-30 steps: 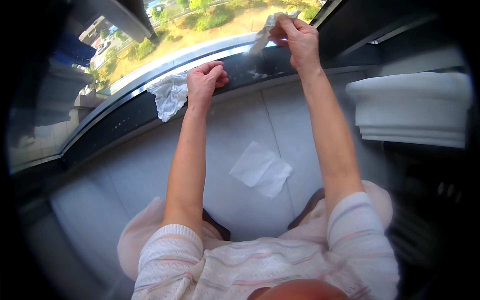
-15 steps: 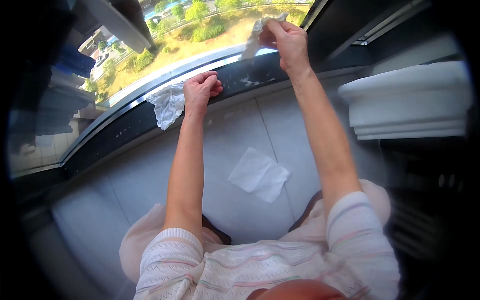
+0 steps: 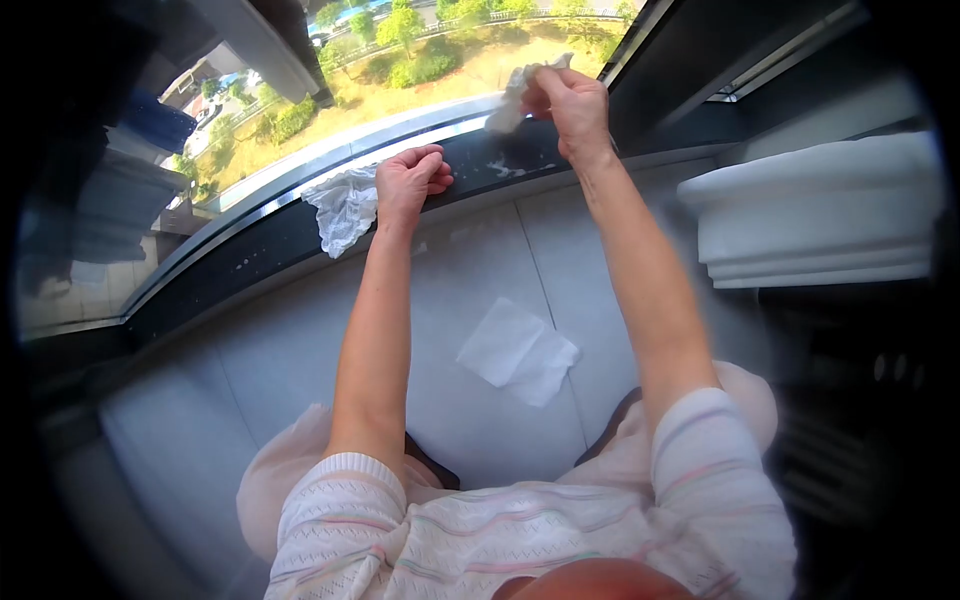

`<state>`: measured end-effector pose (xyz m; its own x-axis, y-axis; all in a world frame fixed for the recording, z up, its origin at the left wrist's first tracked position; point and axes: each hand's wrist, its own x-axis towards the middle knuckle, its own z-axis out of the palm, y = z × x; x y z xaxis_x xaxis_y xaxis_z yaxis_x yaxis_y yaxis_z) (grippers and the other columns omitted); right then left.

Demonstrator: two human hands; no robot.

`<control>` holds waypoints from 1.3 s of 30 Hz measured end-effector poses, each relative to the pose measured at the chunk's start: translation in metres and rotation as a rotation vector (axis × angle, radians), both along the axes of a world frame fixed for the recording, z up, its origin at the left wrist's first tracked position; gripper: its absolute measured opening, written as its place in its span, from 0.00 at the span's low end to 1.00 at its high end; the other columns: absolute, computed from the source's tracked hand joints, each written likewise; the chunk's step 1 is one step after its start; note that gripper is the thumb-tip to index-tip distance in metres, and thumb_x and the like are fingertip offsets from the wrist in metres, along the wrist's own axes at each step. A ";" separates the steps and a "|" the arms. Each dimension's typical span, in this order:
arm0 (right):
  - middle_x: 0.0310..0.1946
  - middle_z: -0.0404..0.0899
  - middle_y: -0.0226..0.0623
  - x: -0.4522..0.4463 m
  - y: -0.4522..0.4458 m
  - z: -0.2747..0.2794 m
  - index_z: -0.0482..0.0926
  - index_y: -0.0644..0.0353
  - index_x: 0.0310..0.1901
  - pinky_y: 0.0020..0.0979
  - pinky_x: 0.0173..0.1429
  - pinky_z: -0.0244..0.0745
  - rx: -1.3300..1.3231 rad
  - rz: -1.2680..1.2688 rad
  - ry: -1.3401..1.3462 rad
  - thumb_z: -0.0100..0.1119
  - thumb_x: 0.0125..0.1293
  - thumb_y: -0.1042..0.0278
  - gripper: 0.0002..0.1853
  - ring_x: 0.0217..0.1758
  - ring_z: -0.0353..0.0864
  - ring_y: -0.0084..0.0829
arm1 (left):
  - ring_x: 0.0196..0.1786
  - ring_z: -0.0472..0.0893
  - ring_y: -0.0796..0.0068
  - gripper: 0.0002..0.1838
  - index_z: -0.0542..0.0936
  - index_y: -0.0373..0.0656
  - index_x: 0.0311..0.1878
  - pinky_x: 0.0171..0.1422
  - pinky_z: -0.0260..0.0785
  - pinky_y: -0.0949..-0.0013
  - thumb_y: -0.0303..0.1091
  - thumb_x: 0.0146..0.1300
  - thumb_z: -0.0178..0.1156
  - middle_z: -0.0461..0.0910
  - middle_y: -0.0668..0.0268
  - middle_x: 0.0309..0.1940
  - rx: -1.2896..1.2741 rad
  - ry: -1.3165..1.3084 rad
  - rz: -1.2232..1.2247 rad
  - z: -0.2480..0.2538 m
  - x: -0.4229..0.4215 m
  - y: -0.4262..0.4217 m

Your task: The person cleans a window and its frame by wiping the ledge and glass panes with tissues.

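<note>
Well, the left hand (image 3: 410, 187) curls while the right hand (image 3: 572, 108) pinches tissue (image 3: 507, 112)

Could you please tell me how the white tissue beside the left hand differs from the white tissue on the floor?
The crumpled white tissue is wrinkled all over, while the smoother white tissue lies mostly flat. The crumpled one hangs over the dark window ledge; the smoother one rests on the grey tiled floor. Both look thin.

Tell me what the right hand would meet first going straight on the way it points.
The right hand would likely meet the window glass, past the tissue it holds; depth is unclear.
</note>
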<state>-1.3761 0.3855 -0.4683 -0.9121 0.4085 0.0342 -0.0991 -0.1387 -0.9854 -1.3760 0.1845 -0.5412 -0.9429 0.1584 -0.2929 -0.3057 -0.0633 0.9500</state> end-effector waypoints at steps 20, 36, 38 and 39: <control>0.23 0.80 0.34 -0.005 0.051 0.014 0.77 0.60 0.29 0.24 0.27 0.69 -0.083 -0.052 0.133 0.54 0.61 0.61 0.11 0.25 0.81 0.26 | 0.25 0.78 0.79 0.09 0.79 0.38 0.39 0.29 0.71 0.80 0.31 0.57 0.58 0.79 0.66 0.25 -0.006 0.046 0.011 0.002 0.004 0.002; 0.22 0.80 0.34 -0.003 0.056 0.020 0.78 0.62 0.30 0.22 0.27 0.68 -0.107 -0.021 0.154 0.54 0.61 0.62 0.11 0.24 0.80 0.26 | 0.25 0.78 0.79 0.09 0.79 0.38 0.39 0.29 0.71 0.81 0.31 0.58 0.57 0.79 0.66 0.25 -0.034 0.055 0.023 0.005 0.005 0.005; 0.22 0.80 0.34 -0.002 0.056 0.002 0.77 0.61 0.30 0.25 0.25 0.68 -0.128 -0.079 0.002 0.53 0.61 0.62 0.11 0.23 0.80 0.25 | 0.25 0.78 0.80 0.09 0.79 0.38 0.39 0.29 0.71 0.81 0.31 0.58 0.57 0.79 0.66 0.25 -0.032 0.051 0.022 0.006 0.001 0.006; 0.22 0.80 0.34 0.000 0.058 -0.016 0.77 0.60 0.30 0.24 0.25 0.68 -0.147 -0.099 -0.106 0.53 0.61 0.62 0.10 0.23 0.80 0.25 | 0.25 0.78 0.79 0.09 0.79 0.38 0.39 0.29 0.71 0.81 0.31 0.58 0.57 0.79 0.66 0.25 -0.039 0.040 0.027 0.005 0.001 0.005</control>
